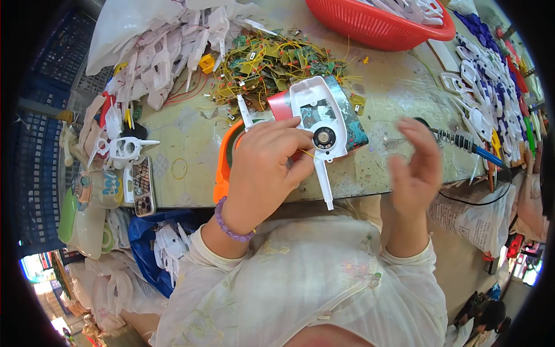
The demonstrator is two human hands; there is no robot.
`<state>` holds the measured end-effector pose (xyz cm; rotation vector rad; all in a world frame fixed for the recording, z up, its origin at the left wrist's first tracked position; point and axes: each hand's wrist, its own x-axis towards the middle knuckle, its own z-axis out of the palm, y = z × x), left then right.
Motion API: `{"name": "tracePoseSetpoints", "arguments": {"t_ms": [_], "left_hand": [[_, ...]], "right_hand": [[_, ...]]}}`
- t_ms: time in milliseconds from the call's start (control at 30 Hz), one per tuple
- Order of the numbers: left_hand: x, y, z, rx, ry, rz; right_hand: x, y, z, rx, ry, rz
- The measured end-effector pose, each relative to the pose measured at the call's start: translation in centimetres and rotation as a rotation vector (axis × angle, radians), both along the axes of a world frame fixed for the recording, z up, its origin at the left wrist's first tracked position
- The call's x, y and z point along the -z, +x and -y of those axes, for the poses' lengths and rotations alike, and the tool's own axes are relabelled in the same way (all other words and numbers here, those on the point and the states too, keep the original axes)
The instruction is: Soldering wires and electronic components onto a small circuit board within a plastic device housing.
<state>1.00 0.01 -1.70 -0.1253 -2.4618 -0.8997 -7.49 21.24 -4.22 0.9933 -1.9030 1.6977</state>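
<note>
My left hand [269,153] is closed at the left edge of a white plastic housing [306,89] with a long narrow stem. A round black speaker [324,137] is set in the housing. A thin yellow wire [307,153] runs beside my thumb and index finger; whether they pinch it is unclear. Beneath the housing is a red and teal patterned block [354,118]. My right hand [415,165], blurred by motion, is raised with fingers apart and nothing visible in it. Nearest to it is a soldering iron [462,143] with a coiled metal guard and blue handle.
Green circuit boards with yellow wires [272,63] are heaped beyond my hands. White plastic parts [167,58] pile up at far left. A red basket [381,26] stands at the back. An orange curved object [222,170] lies partly under my left hand; a phone [143,186] rests left.
</note>
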Motion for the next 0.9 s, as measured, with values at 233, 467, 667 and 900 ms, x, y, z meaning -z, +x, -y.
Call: {"name": "tracePoseSetpoints", "arguments": {"t_ms": [233,467,667,900], "left_hand": [[-1.5,-0.3,-0.2,0.025,-0.067,-0.017],[-0.8,-2.3,-0.1,0.179,-0.13,-0.072],[-0.8,-1.7,-0.7,0.085,0.048,0.146],[-1.2,-2.0,-1.1,0.071,-0.109,0.038]], "right_hand": [[2.5,0.5,-7.8,0.367,-0.332,0.235],[2.4,-1.7,-10.0,0.674,-0.551,0.108],[1.0,-6.5,-15.4,0.762,-0.367,0.249],[1.1,-7.2,-15.6,0.683,-0.208,0.376]]}}
